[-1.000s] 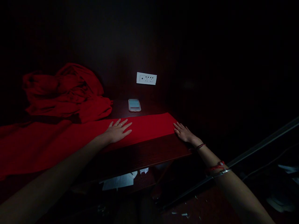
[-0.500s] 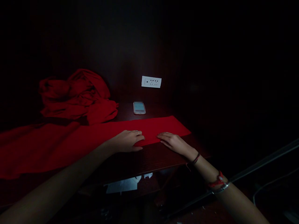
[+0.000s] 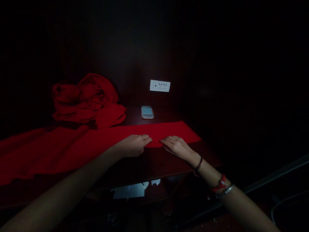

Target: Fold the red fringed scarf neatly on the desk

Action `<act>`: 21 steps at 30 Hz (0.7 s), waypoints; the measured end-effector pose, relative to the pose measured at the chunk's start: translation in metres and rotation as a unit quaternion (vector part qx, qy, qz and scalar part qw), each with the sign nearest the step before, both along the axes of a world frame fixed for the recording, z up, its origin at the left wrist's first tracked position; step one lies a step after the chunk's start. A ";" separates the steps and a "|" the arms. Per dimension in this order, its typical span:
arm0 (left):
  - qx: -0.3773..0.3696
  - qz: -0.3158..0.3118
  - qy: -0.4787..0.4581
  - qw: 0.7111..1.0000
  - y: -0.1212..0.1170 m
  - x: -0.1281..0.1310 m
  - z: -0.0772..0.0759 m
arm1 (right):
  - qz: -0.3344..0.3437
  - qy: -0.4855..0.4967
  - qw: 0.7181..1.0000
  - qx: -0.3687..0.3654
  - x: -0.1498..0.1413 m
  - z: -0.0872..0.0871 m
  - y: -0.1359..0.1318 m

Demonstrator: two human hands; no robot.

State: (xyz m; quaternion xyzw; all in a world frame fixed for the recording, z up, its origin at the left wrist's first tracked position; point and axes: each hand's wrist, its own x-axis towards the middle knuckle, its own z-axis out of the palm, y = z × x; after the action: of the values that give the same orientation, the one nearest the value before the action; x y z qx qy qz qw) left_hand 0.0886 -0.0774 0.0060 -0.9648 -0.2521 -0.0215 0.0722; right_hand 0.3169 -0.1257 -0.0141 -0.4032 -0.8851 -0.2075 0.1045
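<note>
A long strip of red cloth (image 3: pixel 166 129) lies flat along the dark wooden desk, smooth at its right end and wrinkled toward the left. My left hand (image 3: pixel 135 145), with a ring on one finger, pinches the cloth's near edge. A short way to the right, my right hand (image 3: pixel 175 146) has its fingers pressed together on the same edge; its fingertips are partly hidden. A thin cord and bracelets circle the right wrist and forearm.
Behind the strip, a crumpled heap of red cloth (image 3: pixel 89 103) sits on the left. A phone (image 3: pixel 147 112) lies near the back wall, below a white power socket (image 3: pixel 160 85). Papers (image 3: pixel 129 190) show under the front edge of the desk (image 3: pixel 154 178).
My left thumb and fingers, apart before, have closed on the cloth's near edge. The right fingers have drawn closer together. The whole view has shifted slightly.
</note>
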 end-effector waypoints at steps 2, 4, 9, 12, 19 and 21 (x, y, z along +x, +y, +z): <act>0.022 -0.001 -0.012 1.000 0.000 0.004 -0.001 | -0.011 -0.015 1.000 0.012 -0.004 -0.001 0.001; 0.039 -0.002 -0.023 0.999 0.000 0.007 -0.003 | -0.021 -0.017 0.999 0.017 -0.005 -0.002 0.001; 0.055 0.004 -0.034 0.998 -0.001 0.008 -0.006 | -0.019 -0.014 1.000 0.016 -0.002 -0.007 0.001; 0.045 -0.021 -0.021 0.999 -0.002 0.006 -0.006 | -0.003 -0.021 1.000 0.000 0.001 -0.009 0.000; 0.010 -0.050 0.022 0.998 -0.004 -0.003 0.004 | -0.037 -0.010 0.998 -0.050 0.027 -0.005 -0.009; -0.001 -0.044 0.029 0.999 -0.005 -0.005 0.005 | -0.068 0.000 0.996 -0.064 0.046 -0.005 -0.013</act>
State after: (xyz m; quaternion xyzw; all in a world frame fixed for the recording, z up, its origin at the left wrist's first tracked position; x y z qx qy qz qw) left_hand 0.0836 -0.0820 0.0112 -0.9751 -0.2075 0.0034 0.0779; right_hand 0.3631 -0.1389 -0.0186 -0.4681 -0.8673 -0.1569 0.0643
